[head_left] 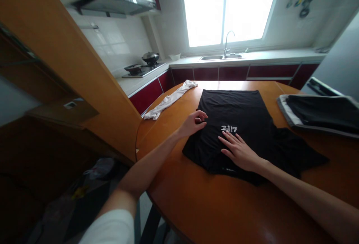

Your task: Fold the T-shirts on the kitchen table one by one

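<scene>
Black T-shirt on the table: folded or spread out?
Mostly spread. The black T-shirt lies flat on the table, one sleeve out to the right; left hand pinches its left edge, right hand presses flat on it.

Hands (215, 137) on black T-shirt (246, 113)

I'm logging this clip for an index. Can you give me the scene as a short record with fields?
place: kitchen, wooden table
left hand: fingers curled on the left edge of the black T-shirt
right hand: flat, palm down on the T-shirt, just below its white print
T-shirt: spread flat on the table
also on table: white cloth at the far left, folded dark clothes at the right
background: sink, stove
</scene>
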Demonstrator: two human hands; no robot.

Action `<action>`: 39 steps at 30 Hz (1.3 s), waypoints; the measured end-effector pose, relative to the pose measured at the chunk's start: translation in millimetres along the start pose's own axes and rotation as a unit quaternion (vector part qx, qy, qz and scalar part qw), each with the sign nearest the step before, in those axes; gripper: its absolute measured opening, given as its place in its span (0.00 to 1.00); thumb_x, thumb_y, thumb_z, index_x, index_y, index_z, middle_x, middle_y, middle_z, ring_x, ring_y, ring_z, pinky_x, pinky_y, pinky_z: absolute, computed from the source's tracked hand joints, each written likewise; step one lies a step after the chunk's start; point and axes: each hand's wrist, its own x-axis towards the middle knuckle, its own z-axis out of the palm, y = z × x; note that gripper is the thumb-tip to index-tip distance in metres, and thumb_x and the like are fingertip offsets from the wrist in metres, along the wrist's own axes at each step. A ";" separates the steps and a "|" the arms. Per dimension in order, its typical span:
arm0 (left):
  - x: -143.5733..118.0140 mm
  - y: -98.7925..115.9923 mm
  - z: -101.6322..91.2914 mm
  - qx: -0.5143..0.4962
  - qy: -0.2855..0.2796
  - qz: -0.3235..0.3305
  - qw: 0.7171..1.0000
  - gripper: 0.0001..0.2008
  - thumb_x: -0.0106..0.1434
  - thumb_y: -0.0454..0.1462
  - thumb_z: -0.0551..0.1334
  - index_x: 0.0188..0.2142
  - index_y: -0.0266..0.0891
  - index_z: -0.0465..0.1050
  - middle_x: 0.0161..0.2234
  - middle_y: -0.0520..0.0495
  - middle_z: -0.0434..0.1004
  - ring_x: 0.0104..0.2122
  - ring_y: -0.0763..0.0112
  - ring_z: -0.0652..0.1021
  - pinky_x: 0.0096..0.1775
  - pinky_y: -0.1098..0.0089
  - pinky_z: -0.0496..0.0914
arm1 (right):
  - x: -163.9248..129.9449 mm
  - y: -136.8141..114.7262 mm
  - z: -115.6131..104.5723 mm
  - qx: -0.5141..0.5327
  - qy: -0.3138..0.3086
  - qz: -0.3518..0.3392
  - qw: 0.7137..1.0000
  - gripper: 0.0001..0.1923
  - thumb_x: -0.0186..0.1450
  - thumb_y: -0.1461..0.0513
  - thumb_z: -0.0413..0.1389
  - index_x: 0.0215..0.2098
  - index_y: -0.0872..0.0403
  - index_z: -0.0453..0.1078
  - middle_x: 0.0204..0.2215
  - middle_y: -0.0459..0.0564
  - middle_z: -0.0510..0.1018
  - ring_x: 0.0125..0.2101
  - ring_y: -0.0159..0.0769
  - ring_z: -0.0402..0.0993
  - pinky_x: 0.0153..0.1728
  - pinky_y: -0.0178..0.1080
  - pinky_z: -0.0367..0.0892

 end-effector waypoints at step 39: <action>9.1 -54.1 27.8 0.365 -0.083 0.090 0.923 0.24 0.65 0.28 0.53 0.58 0.39 0.71 0.60 0.42 0.71 0.65 0.61 0.66 0.70 0.49 0.43 | -2.6 -31.1 -30.0 0.023 0.057 -0.144 0.988 0.25 0.75 0.56 0.49 0.67 0.53 0.64 0.64 0.58 0.69 0.69 0.52 0.55 0.69 0.65 0.38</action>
